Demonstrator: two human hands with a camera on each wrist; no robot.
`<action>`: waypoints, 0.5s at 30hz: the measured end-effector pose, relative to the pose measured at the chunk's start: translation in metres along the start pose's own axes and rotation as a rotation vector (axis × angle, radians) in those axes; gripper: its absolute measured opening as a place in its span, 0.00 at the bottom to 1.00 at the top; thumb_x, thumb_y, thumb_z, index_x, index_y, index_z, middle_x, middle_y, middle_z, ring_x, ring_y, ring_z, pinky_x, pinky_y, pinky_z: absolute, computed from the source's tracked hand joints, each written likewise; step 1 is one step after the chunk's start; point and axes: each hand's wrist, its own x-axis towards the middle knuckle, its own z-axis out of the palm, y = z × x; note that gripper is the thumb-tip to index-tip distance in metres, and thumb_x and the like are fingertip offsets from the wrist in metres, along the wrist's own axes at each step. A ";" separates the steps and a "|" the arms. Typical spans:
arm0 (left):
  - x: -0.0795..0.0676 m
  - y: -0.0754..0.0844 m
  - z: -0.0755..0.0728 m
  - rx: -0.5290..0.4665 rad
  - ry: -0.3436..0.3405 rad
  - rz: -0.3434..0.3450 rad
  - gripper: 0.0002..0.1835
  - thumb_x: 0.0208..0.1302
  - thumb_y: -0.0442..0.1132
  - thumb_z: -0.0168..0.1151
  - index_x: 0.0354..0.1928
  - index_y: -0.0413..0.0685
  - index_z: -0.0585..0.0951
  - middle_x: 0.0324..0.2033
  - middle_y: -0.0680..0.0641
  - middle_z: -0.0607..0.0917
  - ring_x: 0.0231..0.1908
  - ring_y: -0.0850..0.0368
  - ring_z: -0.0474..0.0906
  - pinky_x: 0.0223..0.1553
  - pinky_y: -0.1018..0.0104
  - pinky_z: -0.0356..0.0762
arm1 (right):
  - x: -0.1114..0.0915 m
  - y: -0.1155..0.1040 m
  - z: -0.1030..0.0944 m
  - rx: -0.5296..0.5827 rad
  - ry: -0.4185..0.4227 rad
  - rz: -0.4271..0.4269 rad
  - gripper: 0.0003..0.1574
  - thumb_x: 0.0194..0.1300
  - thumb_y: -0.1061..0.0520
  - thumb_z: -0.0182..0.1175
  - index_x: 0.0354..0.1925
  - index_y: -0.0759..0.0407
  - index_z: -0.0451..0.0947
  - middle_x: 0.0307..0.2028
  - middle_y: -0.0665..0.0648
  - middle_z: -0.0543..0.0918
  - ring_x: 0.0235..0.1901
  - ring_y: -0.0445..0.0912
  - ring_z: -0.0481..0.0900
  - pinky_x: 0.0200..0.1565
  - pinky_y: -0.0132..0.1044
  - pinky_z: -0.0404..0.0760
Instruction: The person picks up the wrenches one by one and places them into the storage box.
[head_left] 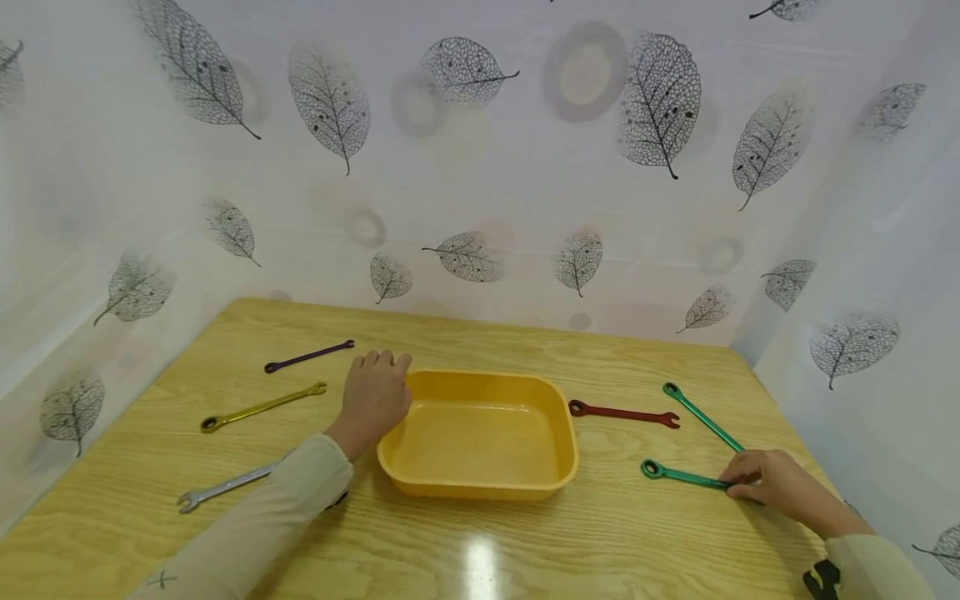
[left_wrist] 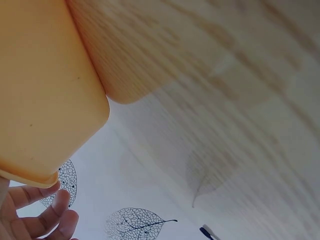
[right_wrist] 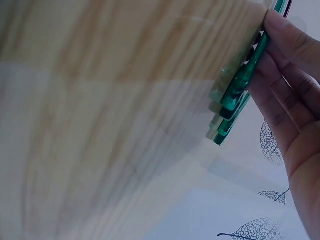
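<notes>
A yellow plastic basin (head_left: 480, 482) sits in the middle of the wooden table. My left hand (head_left: 375, 398) grips its left rim near the far corner; the left wrist view shows fingers (left_wrist: 47, 215) at the lip. On the right, my right hand (head_left: 787, 487) pinches the handle of the nearer green ratchet wrench (head_left: 688, 478), thumb on one side and fingers on the other. That wrench (right_wrist: 245, 80) lies at the tabletop, its far end hidden by the hand. Just beyond it a second green wrench (head_left: 703, 418) lies slanted, its lower end close to my fingers.
A red wrench (head_left: 626, 413) lies right of the basin. To the left are a purple wrench (head_left: 307, 357), a gold wrench (head_left: 262, 408) and a silver wrench (head_left: 228, 484) partly under my left sleeve. Leaf-patterned sheeting (head_left: 480, 183) encloses the table's back and sides.
</notes>
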 end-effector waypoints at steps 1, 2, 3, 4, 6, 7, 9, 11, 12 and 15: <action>0.000 0.000 0.000 -0.001 -0.001 -0.001 0.14 0.53 0.38 0.62 0.43 0.44 0.79 0.31 0.42 0.81 0.33 0.46 0.76 0.39 0.53 0.75 | 0.000 0.000 0.001 -0.003 0.008 -0.003 0.07 0.46 0.58 0.70 0.29 0.54 0.84 0.28 0.47 0.83 0.29 0.25 0.75 0.26 0.27 0.76; 0.000 0.000 0.000 -0.003 -0.002 -0.002 0.14 0.53 0.38 0.62 0.43 0.44 0.79 0.31 0.42 0.81 0.34 0.46 0.76 0.39 0.53 0.75 | -0.001 0.000 0.001 -0.005 0.012 -0.008 0.07 0.46 0.59 0.70 0.29 0.54 0.84 0.28 0.48 0.83 0.29 0.26 0.75 0.26 0.27 0.76; 0.000 0.000 0.000 -0.004 -0.003 -0.004 0.14 0.53 0.38 0.62 0.43 0.44 0.79 0.31 0.42 0.81 0.34 0.46 0.76 0.39 0.53 0.75 | -0.001 0.000 0.001 -0.005 0.015 -0.011 0.07 0.46 0.59 0.70 0.28 0.54 0.84 0.28 0.48 0.83 0.29 0.26 0.75 0.25 0.27 0.76; 0.000 0.000 0.000 -0.007 -0.004 -0.005 0.14 0.53 0.37 0.62 0.44 0.44 0.79 0.32 0.42 0.81 0.34 0.46 0.76 0.39 0.53 0.75 | -0.001 0.000 0.001 -0.003 0.014 -0.012 0.07 0.46 0.60 0.70 0.28 0.54 0.84 0.28 0.48 0.83 0.28 0.26 0.75 0.25 0.27 0.76; 0.000 0.001 -0.001 -0.011 -0.003 -0.008 0.14 0.53 0.37 0.62 0.43 0.44 0.79 0.32 0.42 0.81 0.34 0.46 0.76 0.39 0.53 0.75 | -0.001 0.000 0.002 -0.010 0.020 -0.015 0.07 0.45 0.60 0.70 0.28 0.54 0.84 0.27 0.49 0.83 0.28 0.27 0.76 0.25 0.27 0.76; 0.000 0.001 -0.001 -0.012 -0.003 -0.009 0.14 0.53 0.37 0.62 0.43 0.44 0.79 0.31 0.42 0.81 0.33 0.46 0.76 0.39 0.53 0.75 | -0.001 0.000 0.002 -0.014 0.021 -0.012 0.07 0.45 0.60 0.71 0.28 0.54 0.84 0.27 0.49 0.83 0.28 0.27 0.76 0.25 0.27 0.76; 0.000 0.001 -0.001 -0.011 0.002 -0.008 0.13 0.53 0.37 0.63 0.42 0.44 0.79 0.31 0.42 0.81 0.33 0.46 0.76 0.38 0.53 0.75 | -0.001 -0.001 0.001 -0.018 0.010 0.000 0.07 0.46 0.60 0.70 0.28 0.55 0.84 0.28 0.50 0.83 0.28 0.27 0.76 0.25 0.27 0.76; 0.000 0.001 -0.001 -0.009 0.007 -0.005 0.13 0.53 0.37 0.63 0.41 0.44 0.78 0.30 0.42 0.81 0.32 0.46 0.75 0.38 0.54 0.75 | -0.001 -0.001 0.001 -0.026 0.006 0.009 0.06 0.46 0.59 0.70 0.28 0.54 0.84 0.28 0.49 0.83 0.28 0.27 0.76 0.26 0.27 0.77; 0.000 0.001 -0.001 -0.007 0.010 -0.003 0.12 0.53 0.37 0.63 0.41 0.44 0.78 0.30 0.42 0.80 0.32 0.46 0.75 0.37 0.54 0.75 | -0.001 -0.002 0.001 -0.024 0.000 0.016 0.06 0.46 0.59 0.70 0.28 0.54 0.84 0.28 0.49 0.83 0.28 0.27 0.76 0.26 0.27 0.77; 0.000 0.001 -0.001 -0.002 0.010 0.000 0.12 0.53 0.37 0.63 0.41 0.44 0.78 0.30 0.42 0.81 0.32 0.46 0.75 0.37 0.54 0.75 | -0.001 -0.003 0.000 -0.021 -0.003 0.025 0.06 0.47 0.58 0.70 0.28 0.53 0.83 0.28 0.48 0.83 0.28 0.26 0.75 0.26 0.27 0.77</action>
